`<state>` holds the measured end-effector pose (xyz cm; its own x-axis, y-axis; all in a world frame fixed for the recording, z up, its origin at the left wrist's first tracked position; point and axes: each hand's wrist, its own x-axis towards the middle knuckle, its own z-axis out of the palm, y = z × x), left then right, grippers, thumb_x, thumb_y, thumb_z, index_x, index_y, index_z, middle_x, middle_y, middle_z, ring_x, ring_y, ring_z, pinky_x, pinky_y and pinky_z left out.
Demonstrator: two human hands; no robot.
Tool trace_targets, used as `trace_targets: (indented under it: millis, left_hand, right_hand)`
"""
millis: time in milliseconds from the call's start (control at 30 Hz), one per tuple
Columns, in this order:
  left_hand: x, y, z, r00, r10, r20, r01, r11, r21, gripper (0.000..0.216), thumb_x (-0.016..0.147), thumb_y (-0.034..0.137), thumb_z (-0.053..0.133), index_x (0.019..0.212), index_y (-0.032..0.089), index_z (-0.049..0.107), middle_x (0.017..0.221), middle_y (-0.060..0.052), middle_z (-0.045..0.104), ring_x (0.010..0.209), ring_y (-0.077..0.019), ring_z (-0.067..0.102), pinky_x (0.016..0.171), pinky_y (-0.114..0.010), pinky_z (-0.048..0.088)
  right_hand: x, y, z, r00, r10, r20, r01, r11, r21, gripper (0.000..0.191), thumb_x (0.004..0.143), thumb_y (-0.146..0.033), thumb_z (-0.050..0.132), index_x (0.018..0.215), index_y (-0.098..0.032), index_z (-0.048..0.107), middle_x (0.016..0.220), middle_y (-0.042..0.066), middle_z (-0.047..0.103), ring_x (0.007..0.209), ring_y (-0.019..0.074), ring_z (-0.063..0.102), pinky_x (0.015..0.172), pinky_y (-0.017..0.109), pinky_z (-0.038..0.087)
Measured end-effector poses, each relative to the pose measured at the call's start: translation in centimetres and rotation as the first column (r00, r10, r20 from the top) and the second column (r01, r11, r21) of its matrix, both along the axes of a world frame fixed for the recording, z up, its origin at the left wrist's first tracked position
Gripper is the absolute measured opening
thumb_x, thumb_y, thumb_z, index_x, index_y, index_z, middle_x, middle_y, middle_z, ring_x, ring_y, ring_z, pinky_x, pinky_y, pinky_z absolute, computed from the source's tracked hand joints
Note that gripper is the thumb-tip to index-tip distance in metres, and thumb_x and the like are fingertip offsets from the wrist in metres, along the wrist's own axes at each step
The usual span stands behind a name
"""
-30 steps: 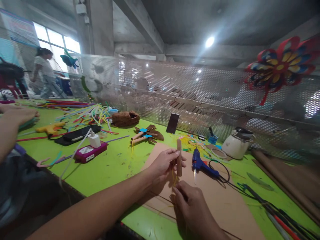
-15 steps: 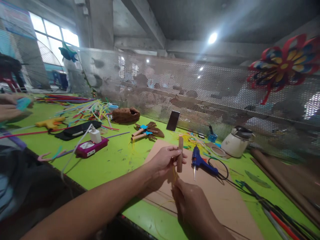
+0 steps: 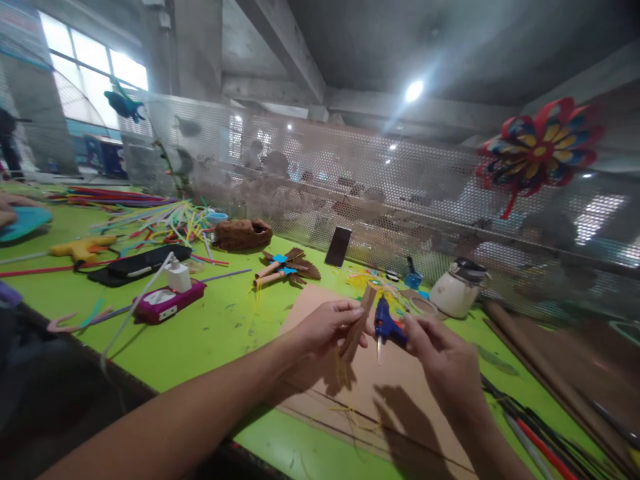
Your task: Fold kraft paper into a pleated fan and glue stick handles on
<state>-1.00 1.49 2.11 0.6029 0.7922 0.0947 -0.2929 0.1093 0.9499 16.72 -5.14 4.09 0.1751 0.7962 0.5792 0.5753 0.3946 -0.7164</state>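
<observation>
My left hand is closed round a short brown stick, held tilted above a brown cardboard sheet. Thin yellow strands hang from the stick's lower end. My right hand is raised to the right of the stick. Its fingertips are pinched together right beside a blue glue gun that lies on the cardboard. What the pinch holds, if anything, is too fine to see.
On the green table are a white kettle, a propped phone, a pink power strip, a yellow glue gun, small craft brooms and coloured strips. A mesh screen backs the table. Another person's hand shows at far left.
My right hand has lifted from below the stick and moved right, up beside the blue glue gun. The stick has tilted in my left hand. The view has shifted slightly.
</observation>
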Motion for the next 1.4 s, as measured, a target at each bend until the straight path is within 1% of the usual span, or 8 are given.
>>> trace_targets:
  millis: [133,233,467,667,867,1133,1267,1400]
  left_hand:
    - [0.4,-1.0,-0.1,0.991,-0.135,-0.021,0.134,0.990,-0.042,0.026,0.080,0.038,0.059,0.086,0.013,0.060,0.087,-0.011,0.065,0.064,-0.0116,0.059,0.046,-0.019,0.032]
    - [0.5,-1.3,-0.2,0.979,-0.195,-0.052,0.192,0.980,-0.061,0.029,0.079,0.040,0.060,0.090,0.014,0.058,0.086,-0.011,0.065,0.063,-0.0122,0.059,0.046,-0.019,0.031]
    - [0.5,-1.5,-0.2,0.968,-0.236,-0.082,0.232,0.971,-0.053,0.029,0.080,0.039,0.059,0.094,0.014,0.059,0.085,-0.010,0.065,0.060,-0.0107,0.057,0.049,-0.020,0.034]
    - [0.6,-1.5,-0.3,0.969,-0.197,-0.151,0.200,0.980,0.004,0.029,0.078,0.042,0.059,0.088,0.014,0.059,0.082,-0.009,0.066,0.059,-0.0109,0.056,0.052,-0.021,0.036]
    - [0.7,-1.8,-0.1,0.971,-0.171,-0.167,0.179,0.983,0.036,0.030,0.079,0.044,0.057,0.084,0.015,0.058,0.081,-0.008,0.065,0.058,-0.0103,0.056,0.049,-0.020,0.034]
    - [1.3,-2.1,0.0,0.937,-0.042,-0.346,0.110,0.978,0.179,0.028,0.078,0.043,0.056,0.078,0.015,0.061,0.056,0.001,0.053,0.038,-0.0063,0.038,0.041,-0.021,0.028]
    - [1.5,-2.2,-0.2,0.954,-0.045,-0.298,0.109,0.974,0.201,0.035,0.084,0.044,0.047,0.074,0.014,0.062,0.063,-0.003,0.055,0.047,-0.0076,0.044,0.046,-0.021,0.033]
    - [1.7,-3.0,0.1,0.973,-0.111,-0.201,0.132,0.987,0.096,0.030,0.079,0.041,0.055,0.083,0.013,0.062,0.073,-0.006,0.059,0.057,-0.0107,0.051,0.053,-0.023,0.040]
  right_hand:
    - [0.5,2.0,-0.5,0.952,0.143,-0.271,-0.173,0.981,-0.090,0.043,0.075,-0.042,0.061,0.108,-0.015,0.059,0.086,0.007,0.064,0.065,0.0163,0.058,0.055,0.027,0.048]
    - [0.2,2.2,-0.8,0.931,0.217,-0.293,-0.255,0.962,-0.098,0.046,0.076,-0.038,0.061,0.115,-0.015,0.055,0.094,0.009,0.062,0.069,0.0164,0.058,0.051,0.025,0.046]
    - [-0.4,1.9,-1.1,0.939,0.212,-0.273,-0.252,0.960,-0.123,0.028,0.076,-0.030,0.058,0.098,-0.013,0.062,0.059,-0.002,0.056,0.048,0.0102,0.046,0.047,0.024,0.040]
    - [-0.3,2.0,-1.5,0.912,0.227,-0.341,-0.286,0.949,-0.133,0.027,0.071,-0.026,0.063,0.095,-0.014,0.059,0.062,-0.001,0.058,0.049,0.0107,0.048,0.047,0.024,0.040]
    - [-0.5,2.0,-1.9,0.922,0.231,-0.310,-0.282,0.951,-0.129,0.028,0.068,-0.021,0.062,0.094,-0.015,0.056,0.067,-0.001,0.058,0.054,0.0116,0.050,0.049,0.023,0.040]
    - [-0.5,2.5,-2.7,0.945,0.122,-0.303,-0.180,0.969,-0.171,0.025,0.065,-0.017,0.060,0.089,-0.014,0.056,0.066,0.000,0.059,0.054,0.0126,0.050,0.050,0.025,0.041]
    - [-0.7,2.3,-2.5,0.926,0.111,-0.361,-0.190,0.963,-0.191,0.025,0.067,-0.019,0.060,0.091,-0.014,0.056,0.066,-0.002,0.057,0.051,0.0108,0.047,0.050,0.025,0.040]
    - [-0.8,2.1,-2.3,0.886,0.147,-0.440,-0.250,0.950,-0.186,0.025,0.066,-0.021,0.063,0.090,-0.015,0.059,0.067,-0.002,0.056,0.051,0.0099,0.047,0.050,0.025,0.039]
